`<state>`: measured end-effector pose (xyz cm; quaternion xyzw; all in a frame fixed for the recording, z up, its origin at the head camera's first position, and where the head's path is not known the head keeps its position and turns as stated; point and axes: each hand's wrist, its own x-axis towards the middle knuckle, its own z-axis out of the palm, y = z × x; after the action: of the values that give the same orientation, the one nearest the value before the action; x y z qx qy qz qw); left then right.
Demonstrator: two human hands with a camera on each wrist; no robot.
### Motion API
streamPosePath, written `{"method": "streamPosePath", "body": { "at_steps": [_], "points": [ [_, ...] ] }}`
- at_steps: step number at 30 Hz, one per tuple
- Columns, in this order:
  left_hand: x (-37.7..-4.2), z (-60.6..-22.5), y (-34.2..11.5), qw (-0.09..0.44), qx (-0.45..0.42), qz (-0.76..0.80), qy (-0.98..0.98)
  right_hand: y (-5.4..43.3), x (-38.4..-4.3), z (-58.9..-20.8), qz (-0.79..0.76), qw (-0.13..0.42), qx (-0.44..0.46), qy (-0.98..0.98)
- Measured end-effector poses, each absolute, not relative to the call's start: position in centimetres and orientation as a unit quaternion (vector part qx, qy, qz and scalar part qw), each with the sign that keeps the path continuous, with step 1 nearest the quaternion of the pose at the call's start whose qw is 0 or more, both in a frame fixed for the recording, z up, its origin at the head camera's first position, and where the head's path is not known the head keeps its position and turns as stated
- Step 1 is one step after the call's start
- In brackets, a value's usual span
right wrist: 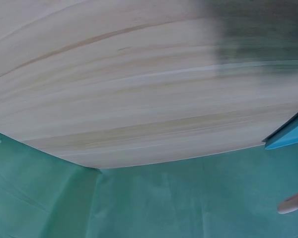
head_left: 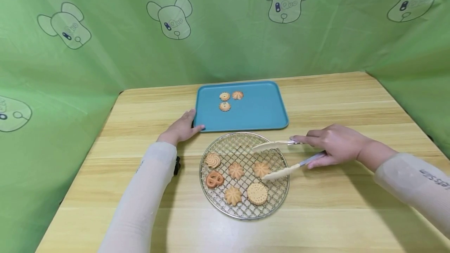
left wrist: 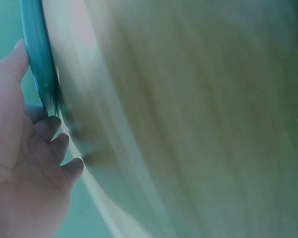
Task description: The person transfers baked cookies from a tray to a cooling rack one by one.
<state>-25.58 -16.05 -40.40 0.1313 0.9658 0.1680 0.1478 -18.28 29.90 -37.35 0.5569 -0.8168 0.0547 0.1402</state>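
Note:
My left hand [head_left: 181,127] holds the blue tray [head_left: 253,114] at its near left corner, thumb on the rim and the other fingers along the outer side. Three small cookies [head_left: 225,106] lie on the tray. In my right hand [head_left: 337,143] is a pair of tongs [head_left: 281,171], its two arms spread apart over the right side of a round wire rack [head_left: 244,218]. The lower tong tip is beside a flower-shaped cookie [head_left: 261,168], with nothing gripped between the arms. The right wrist view shows only a fingertip [right wrist: 290,204] of that hand.
Also on the rack are a pretzel-shaped cookie [head_left: 214,179], a swirled cookie [head_left: 212,160], a round dotted cookie [head_left: 257,193] and two more flower-shaped ones. The wooden table [head_left: 334,221] meets green curtains [head_left: 225,57] at the back and sides.

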Motion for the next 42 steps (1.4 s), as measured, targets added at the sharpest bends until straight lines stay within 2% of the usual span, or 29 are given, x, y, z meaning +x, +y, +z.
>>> {"method": "streamPosePath", "body": {
  "at_steps": [13, 26, 33, 42],
  "points": [
    [-25.6, -40.5, -16.1, 0.15, 0.124, 0.168, 0.966, 28.8, -18.2, -37.4, 0.037, 0.11, 0.484, -0.867],
    [-25.5, -40.5, -16.0, 0.148, 0.128, 0.172, 0.965, 26.8, -18.6, -37.4, 0.046, 0.047, 0.369, -0.927],
    [-25.6, -40.5, -16.0, 0.147, 0.132, 0.169, 0.966, 25.1, -19.3, -37.0, 0.056, -0.005, 0.287, -0.956],
    [-25.6, -40.5, -16.0, 0.149, 0.13, 0.17, 0.965, 22.9, -20.7, -37.0, 0.053, -0.026, 0.243, -0.968]
  ]
}}
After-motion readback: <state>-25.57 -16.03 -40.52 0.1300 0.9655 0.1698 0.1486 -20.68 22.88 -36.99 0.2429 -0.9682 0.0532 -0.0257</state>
